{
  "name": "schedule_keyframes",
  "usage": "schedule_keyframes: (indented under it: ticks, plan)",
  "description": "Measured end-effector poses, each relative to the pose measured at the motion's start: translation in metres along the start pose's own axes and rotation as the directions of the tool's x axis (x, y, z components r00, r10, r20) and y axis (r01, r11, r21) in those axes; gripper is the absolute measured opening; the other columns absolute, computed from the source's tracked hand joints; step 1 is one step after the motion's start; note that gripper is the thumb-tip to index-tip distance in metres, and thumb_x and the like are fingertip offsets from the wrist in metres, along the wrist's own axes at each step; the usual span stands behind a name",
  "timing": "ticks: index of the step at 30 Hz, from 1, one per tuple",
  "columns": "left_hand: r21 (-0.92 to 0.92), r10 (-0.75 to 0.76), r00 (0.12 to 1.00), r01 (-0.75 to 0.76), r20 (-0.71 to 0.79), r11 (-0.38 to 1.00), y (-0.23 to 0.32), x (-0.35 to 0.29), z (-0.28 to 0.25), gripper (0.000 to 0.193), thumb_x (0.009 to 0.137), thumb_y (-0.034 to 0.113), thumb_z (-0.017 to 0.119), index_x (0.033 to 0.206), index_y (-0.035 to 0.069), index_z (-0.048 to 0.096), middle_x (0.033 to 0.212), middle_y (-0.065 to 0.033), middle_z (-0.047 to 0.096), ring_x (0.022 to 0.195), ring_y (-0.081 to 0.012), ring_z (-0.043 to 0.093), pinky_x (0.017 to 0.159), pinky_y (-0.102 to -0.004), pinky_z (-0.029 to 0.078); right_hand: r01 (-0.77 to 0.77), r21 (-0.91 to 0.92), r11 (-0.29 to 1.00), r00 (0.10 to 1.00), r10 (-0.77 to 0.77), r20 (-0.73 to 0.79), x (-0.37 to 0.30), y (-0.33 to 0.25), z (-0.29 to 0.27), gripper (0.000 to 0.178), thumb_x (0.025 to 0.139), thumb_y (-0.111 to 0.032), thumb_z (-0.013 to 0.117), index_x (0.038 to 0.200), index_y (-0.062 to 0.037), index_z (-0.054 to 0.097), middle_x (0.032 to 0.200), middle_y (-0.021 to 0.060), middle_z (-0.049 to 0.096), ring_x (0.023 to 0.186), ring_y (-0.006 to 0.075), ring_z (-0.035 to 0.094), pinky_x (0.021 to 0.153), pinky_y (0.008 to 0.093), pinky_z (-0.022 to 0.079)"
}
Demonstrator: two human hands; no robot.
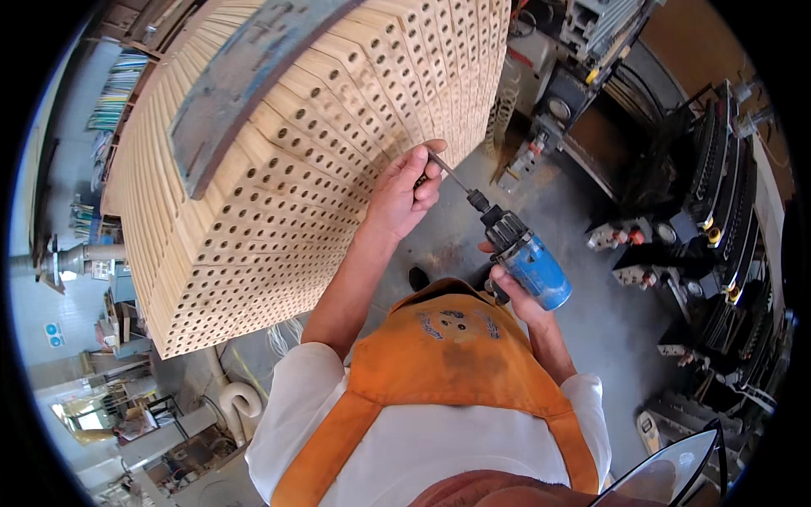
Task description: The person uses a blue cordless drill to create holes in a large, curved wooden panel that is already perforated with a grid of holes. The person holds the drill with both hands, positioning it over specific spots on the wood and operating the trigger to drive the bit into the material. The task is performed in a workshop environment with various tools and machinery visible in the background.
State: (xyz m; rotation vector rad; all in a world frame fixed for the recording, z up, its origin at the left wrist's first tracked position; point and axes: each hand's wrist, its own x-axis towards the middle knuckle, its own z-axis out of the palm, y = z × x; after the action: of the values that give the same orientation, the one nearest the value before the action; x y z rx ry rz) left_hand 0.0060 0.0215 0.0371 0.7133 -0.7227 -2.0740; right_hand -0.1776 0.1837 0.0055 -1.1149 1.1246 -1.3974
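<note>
A person in an orange apron [456, 355] grips a blue power drill [528, 264] in the closed right hand [507, 291], while the left hand [407, 193] pinches the tip of its long bit [449, 175] against the lower right edge of a tall stack of drilled wooden boards [287, 169], above a grey concrete floor [608, 321].

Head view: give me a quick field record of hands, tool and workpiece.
left hand: pinching the drill bit near its tip
right hand: gripping the blue drill
bit: chucked, pointing at the wood stack
wood stack: pale slats drilled with rows of holes, grey board lying on them
clothing: orange apron over white shirt
right side: machines
</note>
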Motion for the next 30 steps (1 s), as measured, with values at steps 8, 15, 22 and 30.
schedule_keyframes:
  ticks: [8,15,22,30]
  plan:
    - [-0.079,0.183,0.975,-0.174,0.125,0.982,0.045,-0.012,0.030,0.035,0.100,0.027,0.047,0.127,0.006,0.049,0.077,0.0051,0.049,0.054,-0.0010,0.038,0.042,-0.0152,0.028,-0.074,0.145,0.987,0.994,0.060,0.096,0.032,-0.031,0.004,0.039,0.087,-0.012,0.068,0.124,-0.0070,0.056,0.110,0.0033,0.066,0.095,0.0097,0.057,0.080,0.0275,0.046]
    - [-0.297,0.338,0.925,-0.279,0.171,0.913,0.059,-0.024,0.024,0.033,0.101,0.022,0.044,0.128,0.004,0.048,0.077,0.0038,0.049,0.053,-0.0028,0.040,0.041,-0.0167,0.029,-0.031,0.088,0.996,0.985,0.015,0.175,0.053,-0.056,0.023,0.031,0.087,-0.011,0.067,0.117,-0.0059,0.061,0.103,0.0015,0.067,0.088,0.0089,0.057,0.076,0.0260,0.046]
    - [-0.340,0.368,0.924,-0.316,0.099,0.885,0.070,-0.020,0.018,0.033,0.101,0.028,0.045,0.124,0.005,0.050,0.074,0.0041,0.049,0.053,-0.0034,0.040,0.041,-0.0172,0.029,-0.032,0.034,0.999,0.978,0.024,0.206,0.076,-0.063,0.039,0.023,0.086,-0.008,0.067,0.109,-0.0054,0.065,0.094,-0.0009,0.066,0.081,0.0093,0.058,0.070,0.0271,0.049]
    - [-0.035,0.148,0.986,-0.145,0.076,0.989,0.039,-0.040,-0.005,0.033,0.098,0.017,0.043,0.123,-0.002,0.048,0.088,-0.0020,0.053,0.058,-0.0049,0.040,0.045,-0.0171,0.031,0.117,-0.260,0.958,0.968,-0.051,0.245,0.073,-0.059,0.033,0.027,0.088,-0.021,0.068,0.113,-0.0106,0.066,0.101,0.0009,0.069,0.087,0.0100,0.060,0.075,0.0250,0.049]
